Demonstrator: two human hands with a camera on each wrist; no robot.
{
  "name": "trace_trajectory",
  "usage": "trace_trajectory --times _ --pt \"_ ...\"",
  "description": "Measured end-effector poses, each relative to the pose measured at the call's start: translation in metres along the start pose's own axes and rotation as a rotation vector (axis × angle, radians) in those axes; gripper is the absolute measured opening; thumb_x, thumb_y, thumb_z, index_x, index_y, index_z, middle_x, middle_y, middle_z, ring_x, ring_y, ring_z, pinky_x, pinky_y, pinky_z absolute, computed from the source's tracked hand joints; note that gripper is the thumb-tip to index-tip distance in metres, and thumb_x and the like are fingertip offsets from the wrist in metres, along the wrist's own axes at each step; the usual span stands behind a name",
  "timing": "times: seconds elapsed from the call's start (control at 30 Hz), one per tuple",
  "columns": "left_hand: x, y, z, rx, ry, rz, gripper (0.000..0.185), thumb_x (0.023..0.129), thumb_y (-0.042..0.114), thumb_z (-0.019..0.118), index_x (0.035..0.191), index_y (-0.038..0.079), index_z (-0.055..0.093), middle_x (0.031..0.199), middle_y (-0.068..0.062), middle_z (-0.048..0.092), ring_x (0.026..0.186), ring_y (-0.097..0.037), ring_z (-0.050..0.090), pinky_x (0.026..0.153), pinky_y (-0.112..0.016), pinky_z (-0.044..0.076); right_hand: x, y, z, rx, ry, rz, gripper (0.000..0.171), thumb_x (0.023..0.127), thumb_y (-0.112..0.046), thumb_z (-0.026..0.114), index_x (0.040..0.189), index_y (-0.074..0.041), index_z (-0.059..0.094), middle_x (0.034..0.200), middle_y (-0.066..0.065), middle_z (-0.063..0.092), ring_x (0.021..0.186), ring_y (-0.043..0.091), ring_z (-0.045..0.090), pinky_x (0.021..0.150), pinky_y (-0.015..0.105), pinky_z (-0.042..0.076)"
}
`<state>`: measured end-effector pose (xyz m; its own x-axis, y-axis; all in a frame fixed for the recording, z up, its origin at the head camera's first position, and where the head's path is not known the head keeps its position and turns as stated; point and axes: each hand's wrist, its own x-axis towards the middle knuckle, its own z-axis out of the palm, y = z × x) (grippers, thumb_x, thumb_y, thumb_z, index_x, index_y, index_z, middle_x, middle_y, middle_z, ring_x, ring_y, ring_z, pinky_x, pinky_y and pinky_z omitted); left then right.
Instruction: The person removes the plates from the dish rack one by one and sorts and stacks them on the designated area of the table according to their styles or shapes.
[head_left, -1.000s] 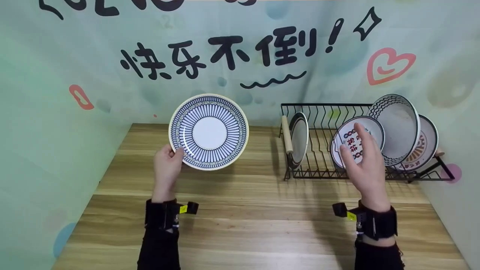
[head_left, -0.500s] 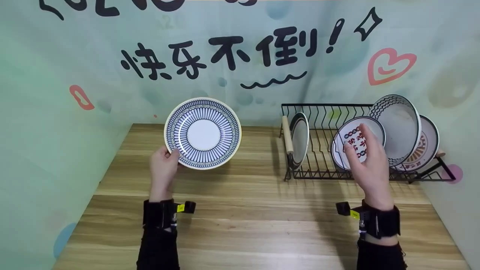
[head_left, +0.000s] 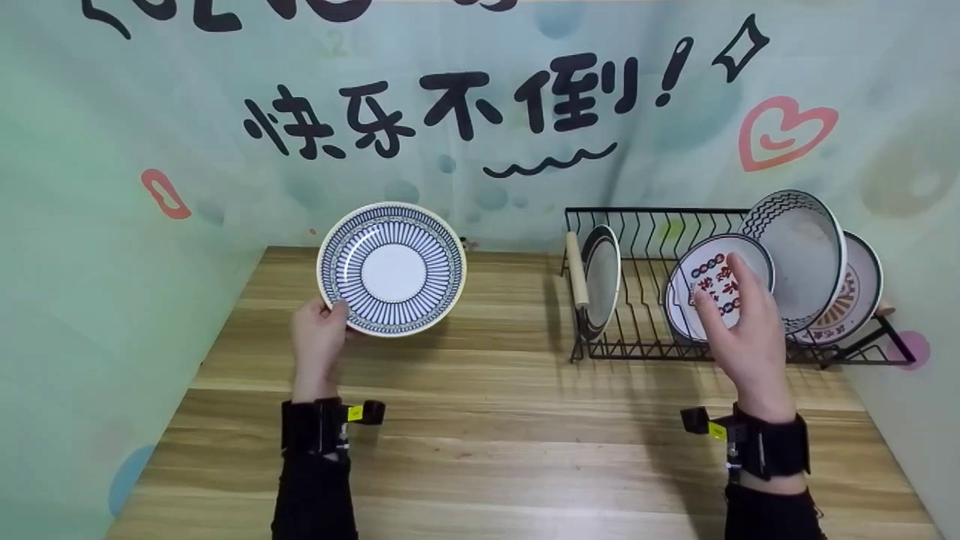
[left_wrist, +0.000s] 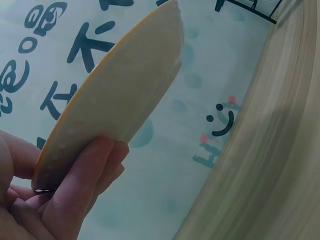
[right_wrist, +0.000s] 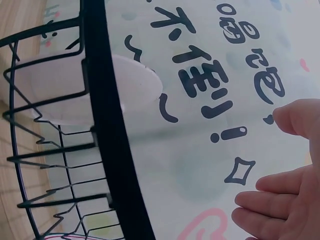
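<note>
Gripping blue-striped plate [head_left: 391, 268] upright.

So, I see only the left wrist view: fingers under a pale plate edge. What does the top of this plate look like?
Observer: The plate has blue and white stripes around a white middle; the left hand holds it by the lower left rim, above the table.
Operator: Where is the right hand?
Observer: The right hand is raised with fingers straight, in front of the rack, holding nothing.
Operator: Is the rack filled?
Observer: Partly: one dish stands at its left end, three more at its right.
</note>
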<state>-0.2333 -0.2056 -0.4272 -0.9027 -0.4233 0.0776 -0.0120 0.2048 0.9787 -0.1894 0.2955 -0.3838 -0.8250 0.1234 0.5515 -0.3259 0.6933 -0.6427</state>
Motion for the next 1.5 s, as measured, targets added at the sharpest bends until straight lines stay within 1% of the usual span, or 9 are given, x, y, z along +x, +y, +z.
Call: trace_trajectory --times 0.17,0.27,0.4,0.5,0.63,0.9,1.07,1.2,1.5 --pt "0.003 -0.005 -0.005 0.002 -0.015 -0.061 0.024 0.096 0.004 0.055 0.113 -0.012 0.062 0.093 -0.017 0.066 0.064 -0.012 0.060 0.057 -0.021 0.053 -0.001 0.006 -0.006 -0.044 -0.004 0.023 0.066 0.094 -0.021 0.065 0.152 -0.004 0.037 0.150 0.022 0.041 0.135 0.044 0.038 0.113 0.059 0.025" --pt "0.005 -0.007 -0.007 -0.030 -0.024 -0.088 0.025 0.096 0.004 0.054 0.115 -0.012 0.061 0.094 -0.016 0.066 0.065 -0.013 0.062 0.060 -0.024 0.056 -0.002 0.009 -0.011 -0.062 -0.004 0.025 0.066 0.095 -0.021 0.064 0.152 -0.003 0.035 0.150 0.024 0.040 0.136 0.046 0.035 0.117 0.056 0.019" --pt "0.007 -0.010 -0.006 -0.073 -0.012 -0.105 0.024 0.095 0.002 0.052 0.110 -0.014 0.061 0.084 -0.012 0.065 0.059 -0.014 0.063 0.056 -0.027 0.057 -0.004 0.013 -0.017 -0.065 -0.006 0.027 0.067 0.096 -0.023 0.063 0.152 -0.002 0.034 0.153 0.024 0.036 0.141 0.045 0.028 0.120 0.049 0.009" --pt "0.009 -0.014 -0.006 -0.074 -0.006 -0.132 0.023 0.095 0.002 0.051 0.108 -0.013 0.061 0.082 -0.010 0.065 0.058 -0.017 0.066 0.056 -0.028 0.058 -0.005 0.014 -0.019 -0.068 0.001 0.025 0.066 0.096 -0.024 0.062 0.152 -0.002 0.034 0.153 0.023 0.036 0.142 0.044 0.028 0.121 0.047 0.009" --pt "0.012 -0.018 -0.009 -0.047 -0.013 -0.165 0.026 0.097 0.005 0.051 0.114 -0.013 0.060 0.091 -0.015 0.066 0.060 -0.019 0.068 0.063 -0.030 0.059 -0.005 0.015 -0.021 -0.065 0.010 0.026 0.065 0.096 -0.023 0.062 0.151 -0.001 0.035 0.152 0.023 0.037 0.141 0.044 0.030 0.120 0.047 0.010" --pt "0.014 -0.026 -0.012 -0.130 -0.017 -0.225 0.030 0.098 0.003 0.048 0.121 -0.016 0.054 0.102 -0.021 0.061 0.062 -0.017 0.069 0.071 -0.035 0.060 -0.006 0.016 -0.024 -0.077 0.005 0.028 0.065 0.096 -0.022 0.063 0.151 -0.001 0.035 0.153 0.023 0.037 0.140 0.044 0.031 0.119 0.053 0.016" --pt "0.016 -0.030 -0.015 -0.136 -0.022 -0.256 0.034 0.099 0.003 0.047 0.126 -0.016 0.050 0.109 -0.023 0.059 0.068 -0.014 0.068 0.073 -0.030 0.059 -0.006 0.017 -0.027 -0.085 0.005 0.028 0.065 0.096 -0.022 0.062 0.151 0.000 0.035 0.153 0.024 0.036 0.140 0.044 0.031 0.120 0.046 0.011" --pt "0.016 -0.032 -0.017 -0.136 -0.027 -0.273 0.037 0.100 0.004 0.046 0.131 -0.016 0.048 0.112 -0.024 0.058 0.068 -0.014 0.068 0.072 -0.028 0.059 -0.006 0.019 -0.031 -0.095 0.019 0.024 0.065 0.095 -0.022 0.063 0.151 -0.001 0.035 0.152 0.024 0.037 0.140 0.044 0.031 0.120 0.049 0.012" --pt "0.019 -0.042 -0.018 -0.258 -0.014 -0.313 0.037 0.100 0.001 0.044 0.132 -0.020 0.043 0.114 -0.024 0.056 0.071 -0.017 0.071 0.072 -0.033 0.060 -0.007 0.025 -0.041 -0.132 0.062 0.010 0.066 0.093 -0.019 0.064 0.150 0.000 0.037 0.149 0.027 0.039 0.136 0.047 0.035 0.118 0.053 0.019"
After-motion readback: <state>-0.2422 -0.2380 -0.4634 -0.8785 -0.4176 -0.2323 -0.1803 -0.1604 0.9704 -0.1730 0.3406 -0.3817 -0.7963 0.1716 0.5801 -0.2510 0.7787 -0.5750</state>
